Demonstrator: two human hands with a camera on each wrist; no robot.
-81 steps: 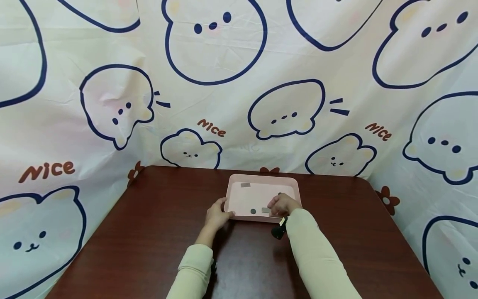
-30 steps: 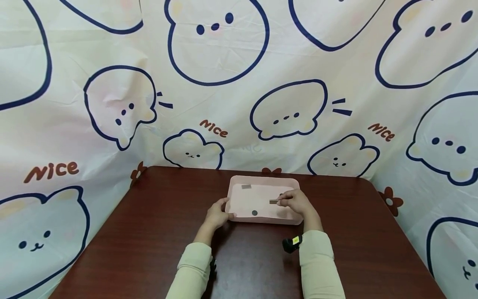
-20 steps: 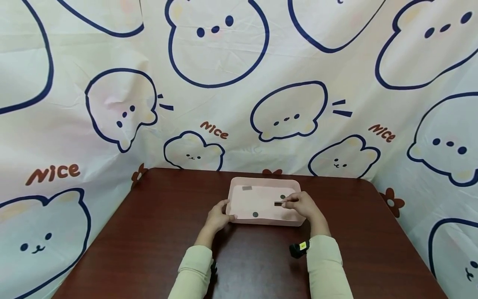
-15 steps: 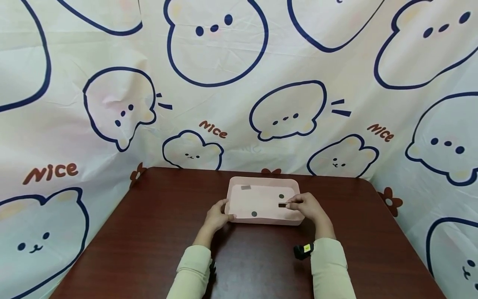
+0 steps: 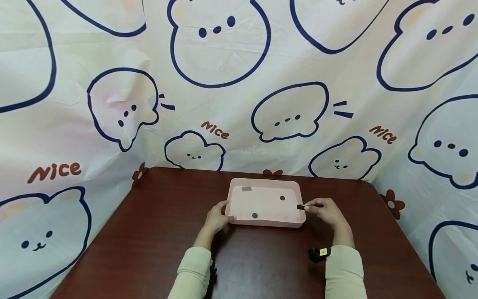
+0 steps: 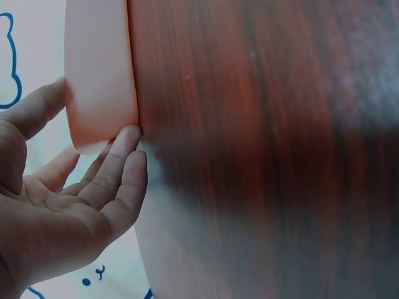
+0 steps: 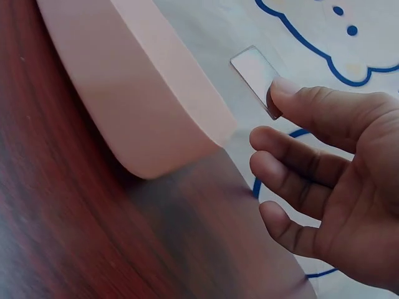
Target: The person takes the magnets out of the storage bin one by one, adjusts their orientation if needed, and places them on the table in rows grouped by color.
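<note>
My left hand [image 5: 215, 216] grips the left end of a shallow pink tray [image 5: 266, 222], thumb on its upper edge and fingers against the end wall in the left wrist view. Between thumb and fingertips, my right hand [image 5: 330, 212] pinches a thin, shiny rectangular metal plate [image 7: 252, 70]. The plate is raised over the tray's right rim in the head view. Inside the tray lie a similar grey rectangular plate [image 5: 246, 189] at the back left, a dark round disc [image 5: 282, 198] right of the middle and another dark disc [image 5: 254, 215] near the front wall.
The tray stands toward the far edge of a dark reddish-brown wooden table [image 5: 261, 261]. A pale cloth [image 5: 239, 104] with bear-like drawings hangs behind and on both sides. A small black device [image 5: 319, 254] sits at the right wrist.
My right hand has picked up the metal plate from the tray's front right part, lifted it and carried it right to the rim. The left hand keeps its hold on the tray.
</note>
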